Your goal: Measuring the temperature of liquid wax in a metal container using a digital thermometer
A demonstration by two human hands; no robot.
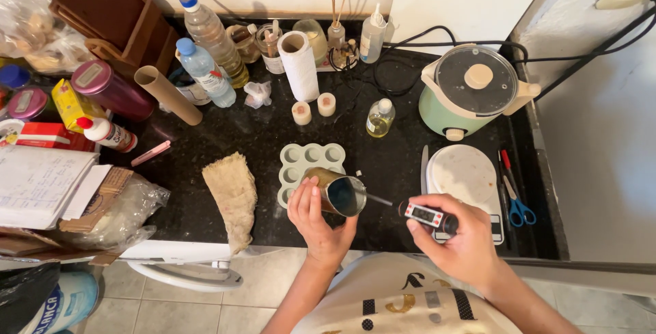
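My left hand (316, 219) grips a small metal pitcher (336, 190), tilted over the near edge of a pale green silicone mould (311, 160) with round cavities. My right hand (459, 233) holds a black digital probe thermometer (429, 216); its thin probe (378, 200) points left into the pitcher's mouth. Both hands hover over the black countertop (389, 163) near its front edge.
A green rice cooker (471, 91) stands at the back right, with a white kitchen scale (465, 177), a knife (424, 169) and blue scissors (518, 207) in front. Two plastic bottles (208, 54), a paper towel roll (298, 64), small candles (314, 108) and a beige cloth (232, 190) lie left and behind.
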